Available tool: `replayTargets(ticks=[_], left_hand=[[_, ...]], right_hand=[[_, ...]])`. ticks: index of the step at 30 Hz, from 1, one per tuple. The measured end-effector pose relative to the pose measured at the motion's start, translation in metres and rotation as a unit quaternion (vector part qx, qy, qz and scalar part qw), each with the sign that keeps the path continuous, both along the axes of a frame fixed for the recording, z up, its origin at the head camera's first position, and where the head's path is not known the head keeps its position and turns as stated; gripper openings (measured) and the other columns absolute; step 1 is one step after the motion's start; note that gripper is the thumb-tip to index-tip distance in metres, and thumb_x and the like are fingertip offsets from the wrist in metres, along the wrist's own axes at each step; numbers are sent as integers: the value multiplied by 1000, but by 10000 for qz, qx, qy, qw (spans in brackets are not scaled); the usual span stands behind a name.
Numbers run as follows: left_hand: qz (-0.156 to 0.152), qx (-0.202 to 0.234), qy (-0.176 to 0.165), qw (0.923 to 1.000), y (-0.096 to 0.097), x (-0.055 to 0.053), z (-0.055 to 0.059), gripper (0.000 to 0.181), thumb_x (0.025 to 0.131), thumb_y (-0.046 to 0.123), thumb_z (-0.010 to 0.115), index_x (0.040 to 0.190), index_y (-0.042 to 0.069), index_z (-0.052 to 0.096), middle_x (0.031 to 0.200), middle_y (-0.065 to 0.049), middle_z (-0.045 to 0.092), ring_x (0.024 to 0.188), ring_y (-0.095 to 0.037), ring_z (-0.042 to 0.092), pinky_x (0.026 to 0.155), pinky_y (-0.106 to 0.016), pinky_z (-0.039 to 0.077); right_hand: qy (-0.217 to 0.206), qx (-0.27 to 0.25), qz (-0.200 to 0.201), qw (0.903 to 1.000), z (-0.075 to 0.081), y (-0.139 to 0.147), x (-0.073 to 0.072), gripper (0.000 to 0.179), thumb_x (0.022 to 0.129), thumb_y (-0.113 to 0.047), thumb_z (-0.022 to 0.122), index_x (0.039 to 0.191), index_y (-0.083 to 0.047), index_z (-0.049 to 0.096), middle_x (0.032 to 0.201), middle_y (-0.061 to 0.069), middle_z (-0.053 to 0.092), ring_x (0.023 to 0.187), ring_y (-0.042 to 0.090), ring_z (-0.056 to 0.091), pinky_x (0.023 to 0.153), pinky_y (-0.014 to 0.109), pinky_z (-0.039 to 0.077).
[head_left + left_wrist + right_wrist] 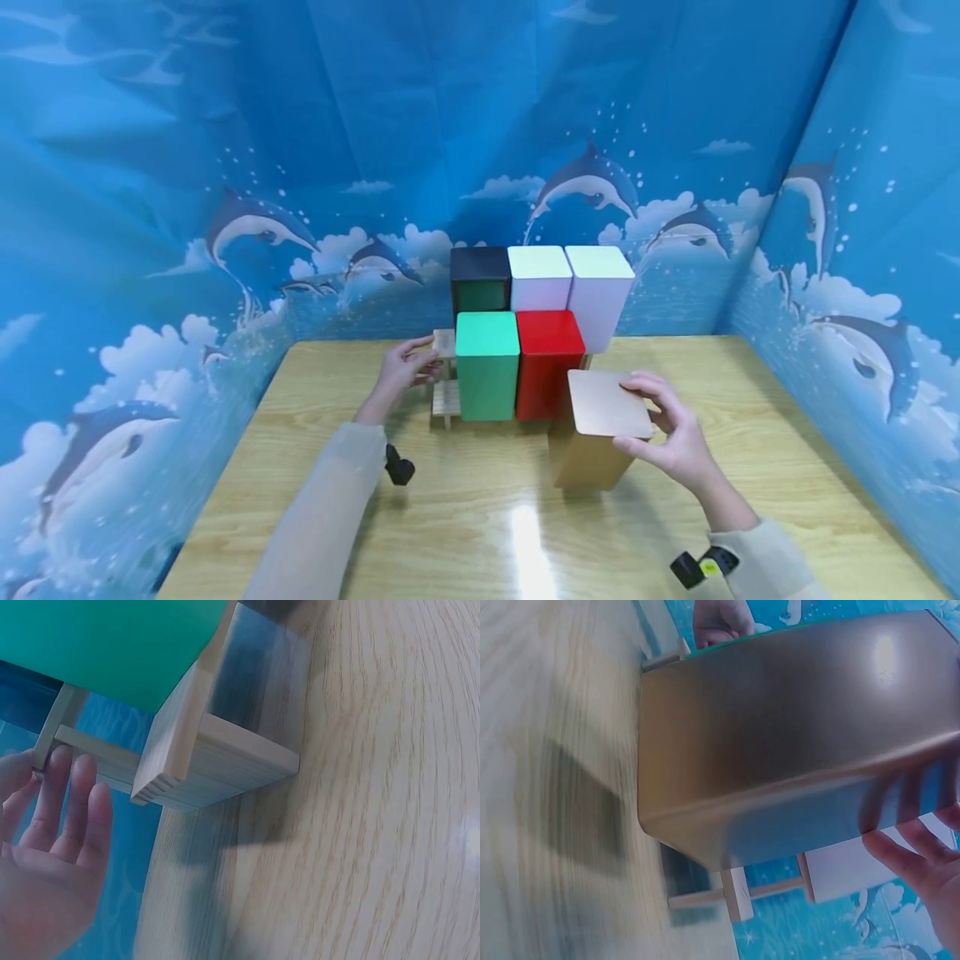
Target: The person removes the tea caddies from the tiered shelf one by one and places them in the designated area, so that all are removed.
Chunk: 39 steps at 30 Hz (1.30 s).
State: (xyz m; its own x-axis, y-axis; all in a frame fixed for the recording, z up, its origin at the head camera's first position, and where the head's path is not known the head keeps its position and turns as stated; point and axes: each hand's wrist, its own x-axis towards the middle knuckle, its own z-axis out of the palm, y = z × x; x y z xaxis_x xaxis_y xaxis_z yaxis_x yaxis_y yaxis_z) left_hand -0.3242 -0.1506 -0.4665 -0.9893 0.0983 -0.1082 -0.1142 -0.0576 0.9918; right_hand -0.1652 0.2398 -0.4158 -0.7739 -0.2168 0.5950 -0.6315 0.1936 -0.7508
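Observation:
My right hand [672, 433] grips a gold-brown tin box [609, 404] near its top, thumb on the near side and fingers on the far side. The tin tilts, and its base [641, 750] appears to be off the table in the right wrist view. At the left, my left hand [405, 369] pinches the upper end of a two-step wooden rack [446, 398] between thumb and fingers. A green tin [487, 375] and a red tin [551, 367] stand side by side on the lower step. Behind them are a black tin [480, 275] and two whitish tins [540, 279].
The wooden table [300, 467] extends to the front and both sides. Blue dolphin-printed sheeting [420, 125] hangs behind and beside it. A small black device is strapped at each wrist.

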Motion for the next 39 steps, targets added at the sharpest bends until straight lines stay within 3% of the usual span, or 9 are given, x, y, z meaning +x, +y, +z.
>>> replayTargets(ticks=[6, 17, 21, 27, 33, 39], left_hand=[[-44, -20, -28, 10000, 0, 1, 0, 40, 90, 17, 63, 130, 13, 54, 93, -13, 69, 90, -30, 65, 87, -52, 47], [-210, 23, 50, 9998, -1, 2, 2, 43, 91, 19, 62, 132, 11, 52, 97, -16, 67, 88, -28, 65, 88, -53, 46], [-144, -15, 50, 9999, -1, -1, 1, 41, 90, 19, 63, 130, 12, 54, 91, -11, 68, 80, -21, 66, 83, -49, 50], [-96, -49, -20, 9999, 0, -3, 2, 38, 90, 18, 63, 127, 16, 55, 90, -13, 69, 79, -22, 67, 81, -51, 50], [-326, -171, -121, 9992, -1, -4, 7, 40, 91, 19, 62, 130, 19, 54, 92, -13, 68, 83, -24, 66, 86, -56, 46], [-453, -287, -256, 9982, -3, -4, 8, 40, 92, 22, 60, 132, 22, 52, 90, -12, 69, 80, -23, 66, 82, -53, 49]], right_hand=[[-187, 193, 4, 9996, -2, -11, 1, 69, 59, 17, 77, 122, 7, 51, 125, 17, 45, 115, 15, 45, 79, 21, 50], [-348, 296, 240, 9987, -7, -30, 0, 68, 60, 14, 79, 121, 6, 51, 129, 19, 43, 121, 13, 40, 80, 24, 51], [-328, 286, 314, 9986, 0, -41, 2, 66, 58, 16, 79, 118, 9, 51, 127, 23, 43, 120, 12, 41, 79, 24, 51], [-343, 329, 379, 9981, 14, -57, 10, 61, 60, 15, 77, 115, 11, 51, 126, 26, 42, 117, 11, 43, 78, 26, 52], [-362, 397, 375, 9978, 16, -63, 11, 60, 61, 12, 78, 115, 8, 52, 125, 25, 43, 113, 11, 45, 77, 32, 53], [-488, 469, 375, 9970, 16, -70, 11, 59, 64, 8, 78, 116, 5, 52, 128, 24, 42, 113, 12, 44, 78, 35, 53]])
